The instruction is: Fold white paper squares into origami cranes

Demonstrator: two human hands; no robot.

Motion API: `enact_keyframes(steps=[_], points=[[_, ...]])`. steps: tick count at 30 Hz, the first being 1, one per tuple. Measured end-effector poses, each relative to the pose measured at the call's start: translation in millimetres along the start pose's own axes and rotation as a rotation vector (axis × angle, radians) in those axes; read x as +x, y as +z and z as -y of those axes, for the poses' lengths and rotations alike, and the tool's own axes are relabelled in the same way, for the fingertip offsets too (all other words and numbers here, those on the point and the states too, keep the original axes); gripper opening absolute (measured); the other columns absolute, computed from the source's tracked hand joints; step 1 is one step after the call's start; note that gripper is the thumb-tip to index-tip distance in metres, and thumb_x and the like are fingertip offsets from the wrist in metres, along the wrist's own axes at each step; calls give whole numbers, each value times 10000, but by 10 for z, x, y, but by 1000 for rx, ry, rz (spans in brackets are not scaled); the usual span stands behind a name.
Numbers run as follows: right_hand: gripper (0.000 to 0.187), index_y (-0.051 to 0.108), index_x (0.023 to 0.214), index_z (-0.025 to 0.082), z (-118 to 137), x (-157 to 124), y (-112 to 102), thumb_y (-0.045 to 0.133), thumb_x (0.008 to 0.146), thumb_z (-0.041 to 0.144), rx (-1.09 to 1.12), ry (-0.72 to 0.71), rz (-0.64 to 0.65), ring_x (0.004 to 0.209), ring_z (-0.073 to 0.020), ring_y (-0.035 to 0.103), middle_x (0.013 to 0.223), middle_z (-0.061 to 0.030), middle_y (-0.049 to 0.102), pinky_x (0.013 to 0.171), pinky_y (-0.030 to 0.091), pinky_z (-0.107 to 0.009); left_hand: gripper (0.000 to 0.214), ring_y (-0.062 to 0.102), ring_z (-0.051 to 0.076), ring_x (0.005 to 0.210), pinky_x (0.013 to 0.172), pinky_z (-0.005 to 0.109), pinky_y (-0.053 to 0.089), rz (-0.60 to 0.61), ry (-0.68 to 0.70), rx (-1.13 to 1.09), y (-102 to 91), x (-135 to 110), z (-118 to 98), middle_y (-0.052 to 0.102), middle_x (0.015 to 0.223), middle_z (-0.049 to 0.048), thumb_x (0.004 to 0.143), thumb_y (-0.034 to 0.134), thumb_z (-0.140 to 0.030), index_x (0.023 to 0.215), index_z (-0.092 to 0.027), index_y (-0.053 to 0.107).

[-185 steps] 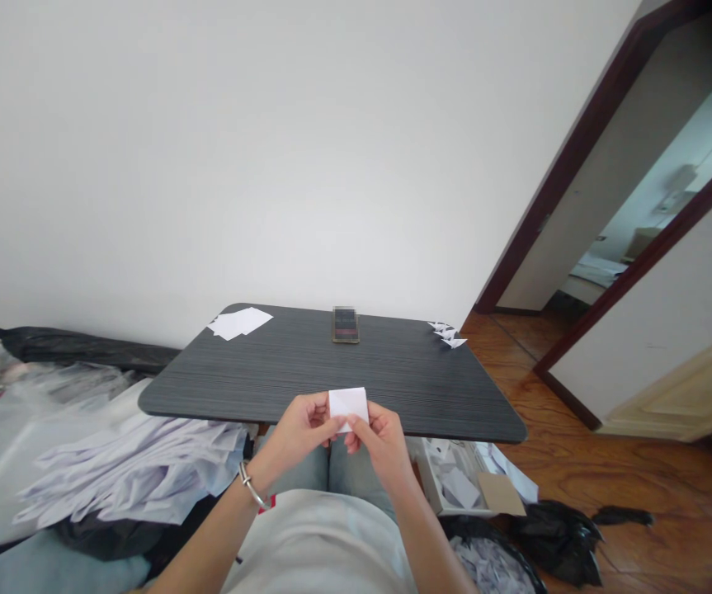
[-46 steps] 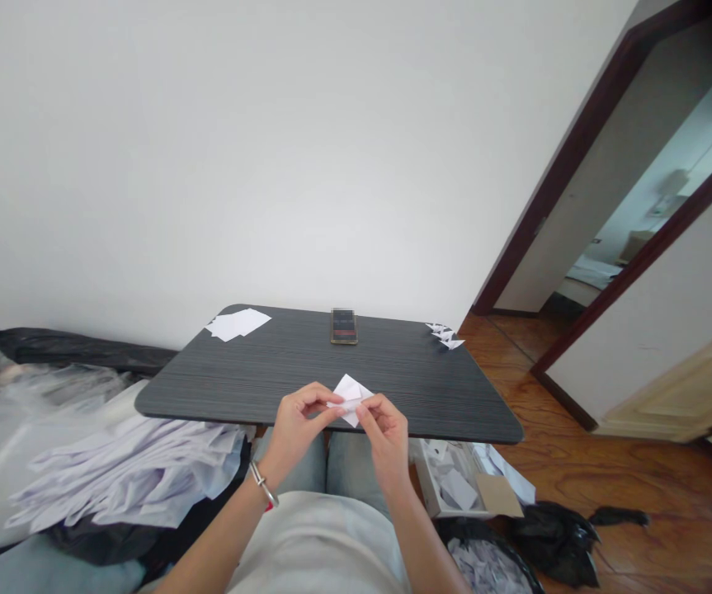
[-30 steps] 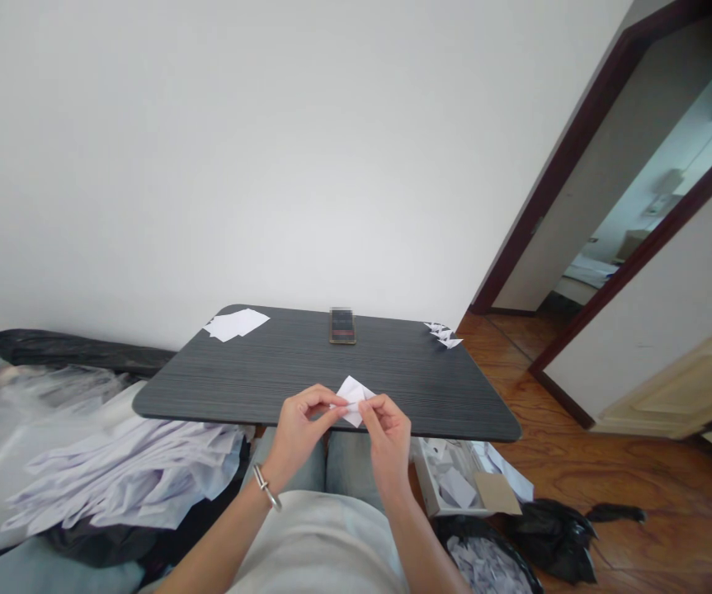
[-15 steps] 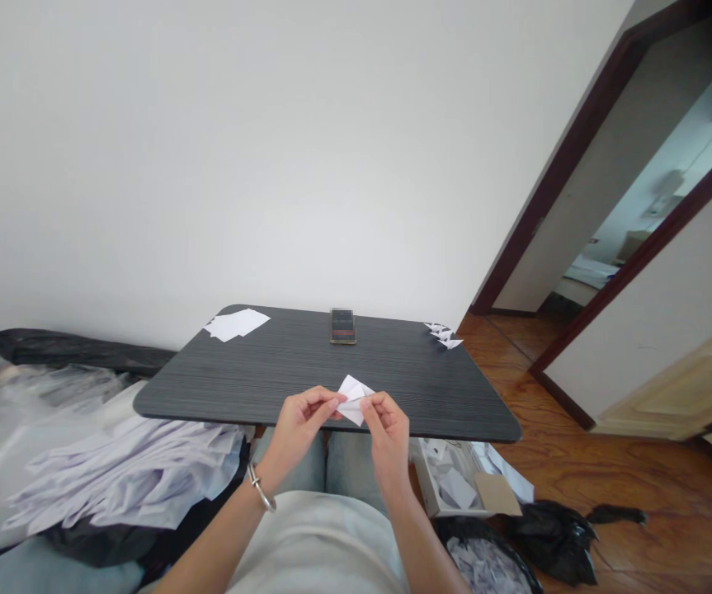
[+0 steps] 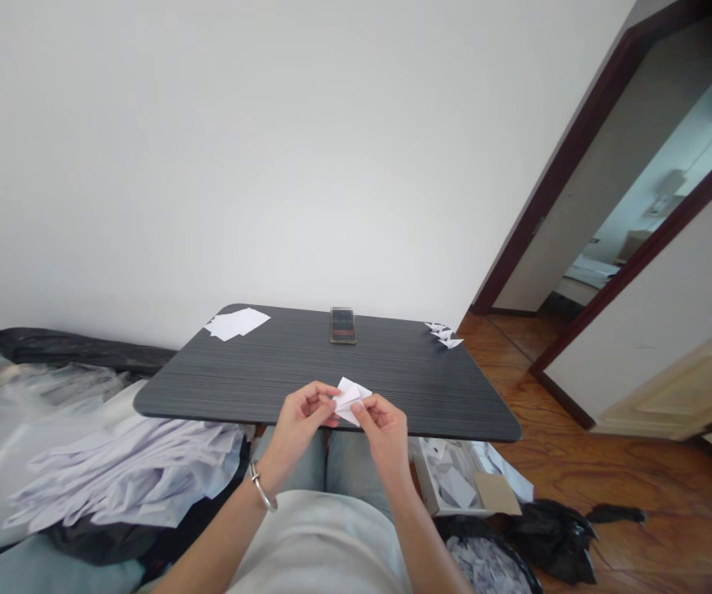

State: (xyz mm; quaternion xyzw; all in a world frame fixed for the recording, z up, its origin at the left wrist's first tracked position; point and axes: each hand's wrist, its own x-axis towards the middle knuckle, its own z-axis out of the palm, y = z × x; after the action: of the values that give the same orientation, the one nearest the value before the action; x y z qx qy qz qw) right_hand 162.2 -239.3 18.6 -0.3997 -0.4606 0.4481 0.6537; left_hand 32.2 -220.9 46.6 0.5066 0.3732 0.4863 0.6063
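I hold a small folded white paper piece (image 5: pixel 349 398) just above the near edge of the dark table (image 5: pixel 269 375). My left hand (image 5: pixel 301 425), with a metal bangle on the wrist, pinches the paper's left side. My right hand (image 5: pixel 382 431) pinches its right side with thumb and forefinger. Both hands are closed on the paper, over my lap.
On the table lie a phone (image 5: pixel 342 326) at the back middle, flat white sheets (image 5: pixel 236 322) at the back left and several small folded paper pieces (image 5: pixel 445 334) at the back right. A heap of paper (image 5: pixel 126 470) lies left, a box of paper bits (image 5: pixel 455 483) right.
Over six seconds the paper went from a flat rectangle to a pointed folded shape. In the last half second my fingers pressed it smaller; the hands stayed in place.
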Motion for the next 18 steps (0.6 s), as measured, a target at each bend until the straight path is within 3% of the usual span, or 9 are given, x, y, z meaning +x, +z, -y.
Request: enact_keyframes(steps=[11,18], points=[[230,509,567,154,21,-23,28,600,718,302,-11,-12,-51,482,-91,415,517,37,498,491,322,-211,259,530,86,521,516,206,483,46,17,12,11,-13,13,474,552,-54,661,648,-269,875,-134,594],[254,477,553,163,41,-29,23,595,716,318,-31,-29,-47,466,-87,375,495,49,444,471,286,-212,225,527,86,541,533,202,441,74,-1,69,0,-11,1,583,635,0,669,649,-287,807,-112,617]])
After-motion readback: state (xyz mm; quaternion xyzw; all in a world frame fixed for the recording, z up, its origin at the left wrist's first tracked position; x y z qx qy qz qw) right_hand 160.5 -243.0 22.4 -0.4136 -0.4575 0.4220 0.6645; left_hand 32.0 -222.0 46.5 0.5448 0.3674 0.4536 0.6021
